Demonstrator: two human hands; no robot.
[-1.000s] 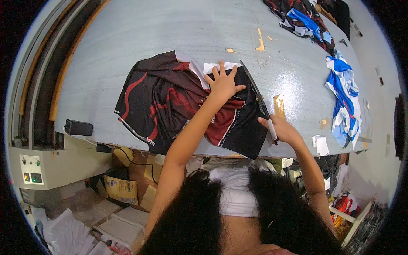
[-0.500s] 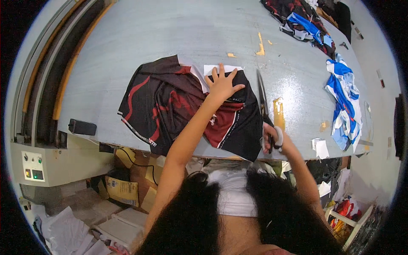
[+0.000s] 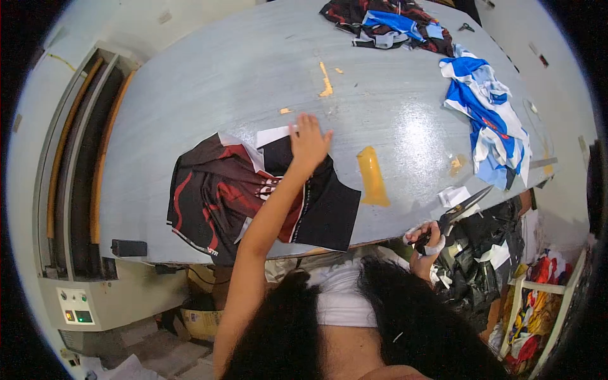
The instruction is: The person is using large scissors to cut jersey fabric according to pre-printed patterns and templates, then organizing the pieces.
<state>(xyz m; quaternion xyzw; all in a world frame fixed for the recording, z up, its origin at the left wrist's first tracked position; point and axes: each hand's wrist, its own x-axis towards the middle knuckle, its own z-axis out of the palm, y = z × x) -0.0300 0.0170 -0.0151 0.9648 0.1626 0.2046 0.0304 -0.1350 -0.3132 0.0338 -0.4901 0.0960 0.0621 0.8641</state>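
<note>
My left hand [image 3: 308,142] lies with fingers spread on the top of a black and dark-red printed fabric piece [image 3: 209,196], over a black panel with a white strip [image 3: 271,136] at its upper edge. My right hand [image 3: 425,237] is at the table's front edge, right of the fabric, gripping large scissors [image 3: 462,206] by the handles, blades pointing up and right. A small white scrap [image 3: 453,195] sits on the edge behind the blades. A yellow patch [image 3: 370,177] shows on the grey table [image 3: 209,88] beside the fabric.
Piles of black-red [image 3: 342,19] and blue-white fabric [image 3: 475,101] lie at the back and right, small scissors [image 3: 466,27] near them. A black block [image 3: 129,247] sits front left, beside a machine [image 3: 77,304]. Below right are black bags [image 3: 468,272] and a rack of coloured cloth [image 3: 532,310].
My right hand and the scissors have moved away from the fabric's cut edge to the right and down, past the table's front edge. My left hand stays on the fabric. The view has shifted.
</note>
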